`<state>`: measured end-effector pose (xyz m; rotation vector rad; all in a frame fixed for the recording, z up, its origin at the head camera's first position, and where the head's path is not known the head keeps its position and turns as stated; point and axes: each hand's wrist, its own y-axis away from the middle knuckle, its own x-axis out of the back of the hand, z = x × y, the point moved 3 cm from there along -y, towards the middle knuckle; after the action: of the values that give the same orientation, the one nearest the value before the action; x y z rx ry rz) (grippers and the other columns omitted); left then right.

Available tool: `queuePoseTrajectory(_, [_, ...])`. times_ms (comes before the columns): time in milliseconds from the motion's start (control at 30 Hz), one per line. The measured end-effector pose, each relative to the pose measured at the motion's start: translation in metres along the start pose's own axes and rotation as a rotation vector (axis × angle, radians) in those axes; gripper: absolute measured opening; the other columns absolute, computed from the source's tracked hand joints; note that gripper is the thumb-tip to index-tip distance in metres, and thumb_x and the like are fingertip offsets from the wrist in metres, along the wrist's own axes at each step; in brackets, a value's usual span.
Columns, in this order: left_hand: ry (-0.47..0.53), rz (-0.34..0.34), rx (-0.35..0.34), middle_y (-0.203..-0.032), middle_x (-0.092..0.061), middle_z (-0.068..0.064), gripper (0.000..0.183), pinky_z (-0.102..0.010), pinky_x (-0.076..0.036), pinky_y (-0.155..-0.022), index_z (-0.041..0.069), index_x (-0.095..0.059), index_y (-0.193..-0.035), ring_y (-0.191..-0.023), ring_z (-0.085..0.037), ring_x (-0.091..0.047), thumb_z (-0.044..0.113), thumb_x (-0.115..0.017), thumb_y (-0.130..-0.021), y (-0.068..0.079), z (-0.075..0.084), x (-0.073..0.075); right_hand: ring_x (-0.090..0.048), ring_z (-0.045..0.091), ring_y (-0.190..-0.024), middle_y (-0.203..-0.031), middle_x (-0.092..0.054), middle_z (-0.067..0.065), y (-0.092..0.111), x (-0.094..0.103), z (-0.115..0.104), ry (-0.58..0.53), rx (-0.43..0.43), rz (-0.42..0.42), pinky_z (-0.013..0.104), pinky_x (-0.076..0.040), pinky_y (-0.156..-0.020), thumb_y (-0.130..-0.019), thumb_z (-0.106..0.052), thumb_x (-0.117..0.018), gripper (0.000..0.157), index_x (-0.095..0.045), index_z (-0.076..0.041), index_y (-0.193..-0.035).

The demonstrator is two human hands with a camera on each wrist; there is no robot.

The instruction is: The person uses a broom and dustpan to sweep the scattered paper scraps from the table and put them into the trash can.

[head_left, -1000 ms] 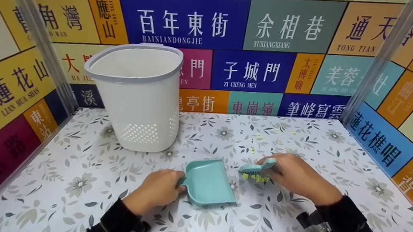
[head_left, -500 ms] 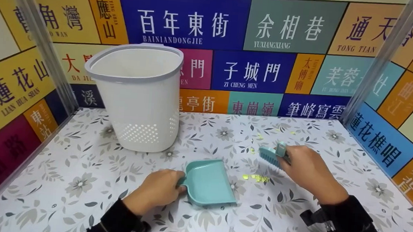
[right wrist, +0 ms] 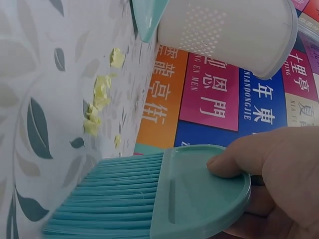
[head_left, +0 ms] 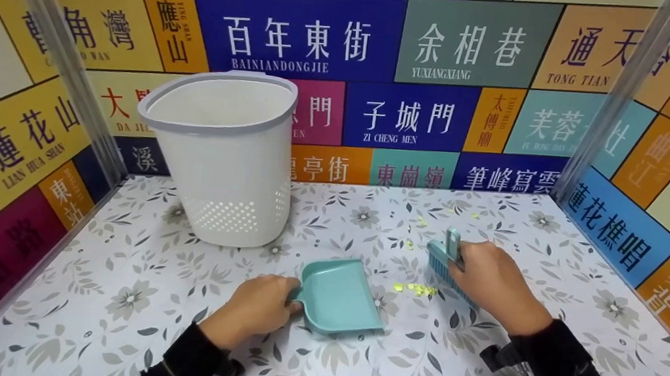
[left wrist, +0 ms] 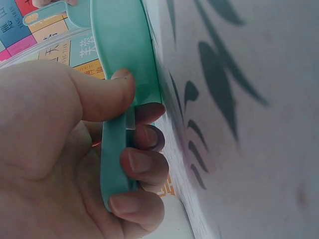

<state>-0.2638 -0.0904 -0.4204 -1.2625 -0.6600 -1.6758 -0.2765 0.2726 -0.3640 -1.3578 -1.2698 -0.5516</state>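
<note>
A teal dustpan [head_left: 338, 296] lies on the patterned cloth with its wide edge facing right. My left hand [head_left: 260, 304] grips its handle, and the left wrist view shows the fingers curled round that handle [left wrist: 114, 159]. In my right hand [head_left: 492, 278] is a teal hand brush [head_left: 446, 259], bristles down, to the right of the scraps. Thumb and fingers hold the brush [right wrist: 199, 189] in the right wrist view. A small cluster of yellow paper scraps [head_left: 419, 290] lies between dustpan and brush, touching neither. Several more scraps [head_left: 421, 221] are scattered farther back.
A white bin [head_left: 228, 173] with a grey rim and small holes stands at the back left, behind the dustpan. Colourful sign-covered walls [head_left: 296, 32] enclose the cloth-covered table [head_left: 180, 331] at the back and sides.
The brush has lifted off the scrap cluster, moved back and right, then come down to the right of it. The left hand and dustpan have stayed put.
</note>
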Motion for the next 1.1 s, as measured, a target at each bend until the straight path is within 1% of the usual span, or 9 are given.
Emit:
queuePoseTrajectory(167, [-0.002, -0.01, 0.008, -0.072, -0.053, 0.002, 0.028, -0.046, -0.05, -0.07, 0.018, -0.056, -0.081, -0.073, -0.021, -0.056, 0.022, -0.079, -0.096, 0.0, 0.0, 0.0, -0.046, 0.015, -0.054, -0.061, -0.049, -0.001, 0.002, -0.003, -0.006, -0.012, 0.006, -0.028, 0.033, -0.041, -0.051, -0.092, -0.005, -0.077, 0.036, -0.051, -0.013, -0.069])
queuePoseTrajectory(300, [-0.011, -0.019, 0.014, -0.072, -0.053, 0.003, 0.027, -0.045, -0.05, -0.07, 0.019, -0.056, -0.082, -0.074, -0.021, -0.057, 0.023, -0.078, -0.096, -0.001, 0.0, 0.0, -0.048, 0.015, -0.055, -0.061, -0.05, -0.001, 0.003, -0.003, -0.011, -0.026, 0.01, -0.044, 0.033, -0.042, -0.051, -0.092, -0.007, -0.078, 0.031, -0.055, -0.011, -0.072])
queuePoseTrajectory(467, [-0.006, -0.013, 0.003, -0.072, -0.053, 0.002, 0.027, -0.046, -0.049, -0.07, 0.017, -0.056, -0.081, -0.073, -0.022, -0.056, 0.021, -0.078, -0.096, 0.0, 0.0, 0.0, -0.049, 0.015, -0.055, -0.061, -0.052, -0.001, 0.003, -0.006, -0.019, -0.006, 0.04, -0.038, 0.034, -0.044, -0.052, -0.09, -0.008, -0.08, 0.029, -0.058, -0.011, -0.072])
queuePoseTrajectory(600, [-0.001, -0.008, -0.002, -0.072, -0.054, 0.001, 0.027, -0.046, -0.049, -0.069, 0.017, -0.056, -0.081, -0.073, -0.022, -0.056, 0.019, -0.079, -0.095, 0.0, 0.0, 0.0, -0.047, 0.015, -0.055, -0.06, -0.048, -0.002, 0.005, -0.008, -0.027, 0.008, 0.076, -0.017, 0.034, -0.043, -0.052, -0.089, -0.006, -0.08, 0.035, -0.052, -0.013, -0.068])
queuePoseTrajectory(733, [-0.006, -0.011, 0.002, -0.073, -0.055, 0.001, 0.027, -0.046, -0.049, -0.07, 0.017, -0.056, -0.081, -0.074, -0.023, -0.057, 0.019, -0.079, -0.095, 0.0, 0.001, 0.0, -0.045, 0.012, -0.054, -0.059, -0.048, -0.004, 0.007, -0.01, -0.036, -0.009, 0.11, -0.004, 0.032, -0.042, -0.051, -0.089, -0.004, -0.08, 0.039, -0.05, -0.015, -0.067])
queuePoseTrajectory(833, [-0.01, -0.016, 0.009, -0.074, -0.056, 0.001, 0.025, -0.047, -0.05, -0.071, 0.017, -0.057, -0.082, -0.074, -0.023, -0.058, 0.02, -0.079, -0.095, 0.0, 0.001, 0.0, -0.045, 0.011, -0.054, -0.059, -0.047, -0.006, 0.009, -0.011, -0.041, -0.028, 0.111, -0.013, 0.031, -0.041, -0.052, -0.089, -0.005, -0.08, 0.039, -0.05, -0.016, -0.067])
queuePoseTrajectory(933, [-0.009, -0.018, 0.013, -0.076, -0.058, 0.001, 0.024, -0.048, -0.051, -0.072, 0.017, -0.059, -0.084, -0.075, -0.024, -0.059, 0.021, -0.079, -0.095, -0.001, 0.001, 0.0, -0.044, 0.01, -0.054, -0.059, -0.046, -0.006, 0.01, -0.01, -0.045, -0.052, 0.097, -0.041, 0.03, -0.04, -0.052, -0.09, -0.008, -0.08, 0.039, -0.05, -0.016, -0.067])
queuePoseTrajectory(1000, [-0.007, -0.023, 0.019, -0.077, -0.06, 0.0, 0.022, -0.048, -0.052, -0.072, 0.016, -0.06, -0.085, -0.076, -0.024, -0.06, 0.021, -0.079, -0.095, -0.002, 0.001, 0.0, -0.045, 0.01, -0.054, -0.06, -0.051, -0.004, 0.009, -0.008, -0.046, -0.076, 0.092, -0.049, 0.029, -0.041, -0.052, -0.091, -0.008, -0.08, 0.036, -0.053, -0.014, -0.067])
queuePoseTrajectory(1100, [-0.008, -0.029, 0.027, -0.079, -0.062, 0.0, 0.019, -0.049, -0.053, -0.075, 0.016, -0.062, -0.087, -0.078, -0.024, -0.062, 0.022, -0.079, -0.096, -0.002, 0.001, 0.0, -0.052, 0.009, -0.055, -0.068, -0.065, 0.002, 0.009, -0.001, -0.046, -0.123, 0.078, -0.044, 0.027, -0.046, -0.051, -0.093, -0.008, -0.079, 0.023, -0.065, -0.006, -0.074])
